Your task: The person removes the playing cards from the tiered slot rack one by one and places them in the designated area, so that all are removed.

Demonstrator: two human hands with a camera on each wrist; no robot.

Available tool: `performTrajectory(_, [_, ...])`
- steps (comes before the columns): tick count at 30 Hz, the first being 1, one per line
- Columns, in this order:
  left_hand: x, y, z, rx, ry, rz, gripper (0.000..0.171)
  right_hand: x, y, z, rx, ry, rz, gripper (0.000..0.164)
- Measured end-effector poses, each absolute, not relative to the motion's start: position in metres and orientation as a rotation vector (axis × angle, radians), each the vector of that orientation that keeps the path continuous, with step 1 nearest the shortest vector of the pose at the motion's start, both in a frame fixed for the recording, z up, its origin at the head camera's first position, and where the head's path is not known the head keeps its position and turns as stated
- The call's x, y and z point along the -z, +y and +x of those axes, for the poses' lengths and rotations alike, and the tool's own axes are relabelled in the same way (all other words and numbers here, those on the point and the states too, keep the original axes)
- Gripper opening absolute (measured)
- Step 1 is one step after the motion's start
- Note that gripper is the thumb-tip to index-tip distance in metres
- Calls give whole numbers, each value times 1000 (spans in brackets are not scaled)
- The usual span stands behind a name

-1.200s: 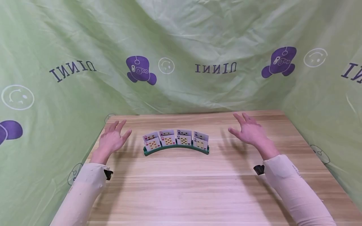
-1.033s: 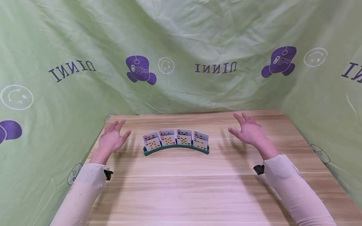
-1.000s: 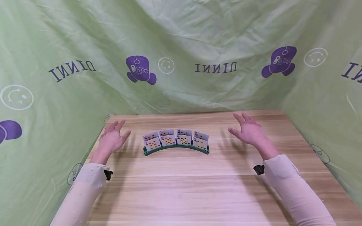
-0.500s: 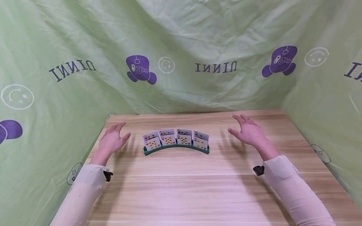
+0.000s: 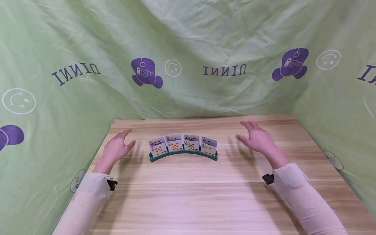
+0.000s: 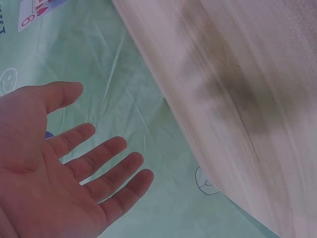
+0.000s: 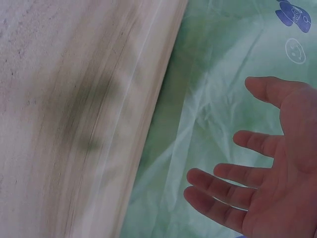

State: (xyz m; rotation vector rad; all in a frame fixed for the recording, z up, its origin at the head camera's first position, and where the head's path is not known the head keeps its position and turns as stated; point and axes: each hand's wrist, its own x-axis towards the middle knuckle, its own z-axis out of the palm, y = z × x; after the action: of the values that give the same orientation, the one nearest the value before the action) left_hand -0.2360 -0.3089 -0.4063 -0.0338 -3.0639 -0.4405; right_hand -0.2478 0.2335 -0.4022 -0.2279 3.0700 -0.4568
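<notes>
The left hand [image 5: 116,147] and right hand [image 5: 259,139] hover over the counter [image 5: 188,195], their fingers [image 6: 118,173] extended and loosely spread, thumbs apart, holding nothing. Between them, touching neither, a curved green rack [image 5: 183,152] bears cards [image 5: 174,146] in two rows, four in front and four behind.

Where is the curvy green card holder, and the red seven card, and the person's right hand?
Curved green card holder [image 5: 183,152]: head view, middle of its near edge.
Red seven playing card [image 5: 158,149]: head view, middle of its face.
Right hand [image 5: 259,139]: head view, back of the hand.
</notes>
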Motion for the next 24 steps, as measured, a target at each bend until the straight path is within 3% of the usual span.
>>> performTrajectory(24, [413, -304, -229, 552, -3072, -66, 55, 410, 230, -244, 530, 3112, -274, 69])
